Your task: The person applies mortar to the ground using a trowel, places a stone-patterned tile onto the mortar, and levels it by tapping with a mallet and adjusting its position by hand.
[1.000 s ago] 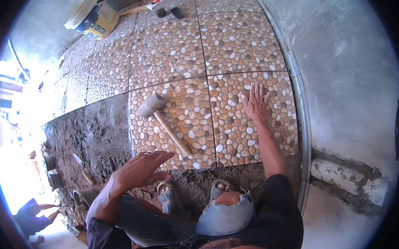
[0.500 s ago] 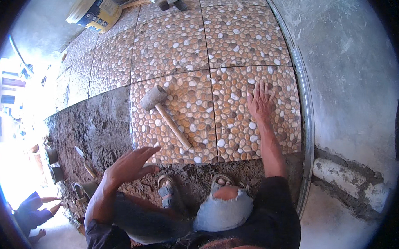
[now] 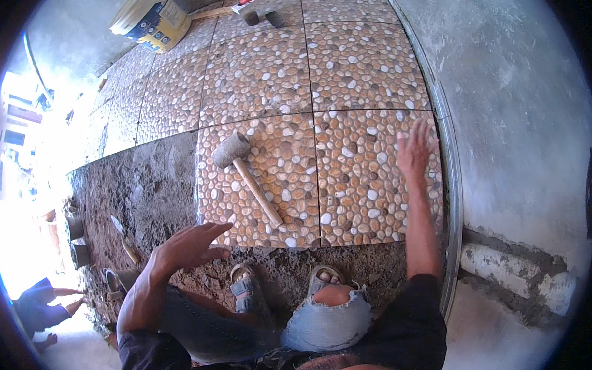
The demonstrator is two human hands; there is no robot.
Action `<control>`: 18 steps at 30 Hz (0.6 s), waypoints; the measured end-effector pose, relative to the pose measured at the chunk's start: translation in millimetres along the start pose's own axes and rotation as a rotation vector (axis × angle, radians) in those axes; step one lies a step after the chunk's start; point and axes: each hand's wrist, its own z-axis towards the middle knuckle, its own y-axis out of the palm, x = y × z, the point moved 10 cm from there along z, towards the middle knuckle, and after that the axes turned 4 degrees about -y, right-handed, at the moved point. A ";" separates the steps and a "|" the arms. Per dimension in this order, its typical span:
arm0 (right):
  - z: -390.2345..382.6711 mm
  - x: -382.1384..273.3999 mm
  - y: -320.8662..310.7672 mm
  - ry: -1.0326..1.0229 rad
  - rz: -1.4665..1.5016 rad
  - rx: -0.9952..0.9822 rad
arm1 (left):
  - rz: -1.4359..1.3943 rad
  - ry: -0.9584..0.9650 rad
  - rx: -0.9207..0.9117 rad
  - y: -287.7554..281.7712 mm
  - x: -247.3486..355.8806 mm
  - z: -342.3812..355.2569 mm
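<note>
My right hand [image 3: 414, 152] is over the upper right part of a pebble-patterned floor tile [image 3: 364, 181], near the wall side. Its fingers are stretched out and hold nothing; whether the palm touches the tile I cannot tell. To the left lies a second pebble tile [image 3: 287, 158], with a mallet [image 3: 259, 197] resting across it, its grey head far and its wooden handle pointing toward me. My left hand [image 3: 186, 248] hovers by that tile's near left corner, empty, the thumb apart from the fingers.
Dark wet mortar [image 3: 156, 164] borders the tiles on the left. A trowel [image 3: 129, 249] lies there, near dark round containers [image 3: 78, 256]. A bucket [image 3: 151, 23] and two small dark cups [image 3: 274, 18] stand far off. Along the right runs a wall [image 3: 506, 127]. Another person [image 3: 40, 310] is at lower left.
My right hand has moved to the right across the tile, toward the wall. My left hand has barely shifted. The mallet stays on its tile; the whole view has tilted slightly.
</note>
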 end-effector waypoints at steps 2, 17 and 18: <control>-7.6 -29.4 41.6 -0.098 -0.042 -0.151 | -0.014 0.009 -0.003 -3.9 8.9 -1.9; -54.1 -71.9 54.2 -0.291 0.060 -0.186 | 0.082 0.057 0.001 -11.6 36.1 8.3; -55.2 -79.0 59.4 -0.285 0.051 -0.200 | 0.058 0.041 0.017 -18.1 32.5 6.3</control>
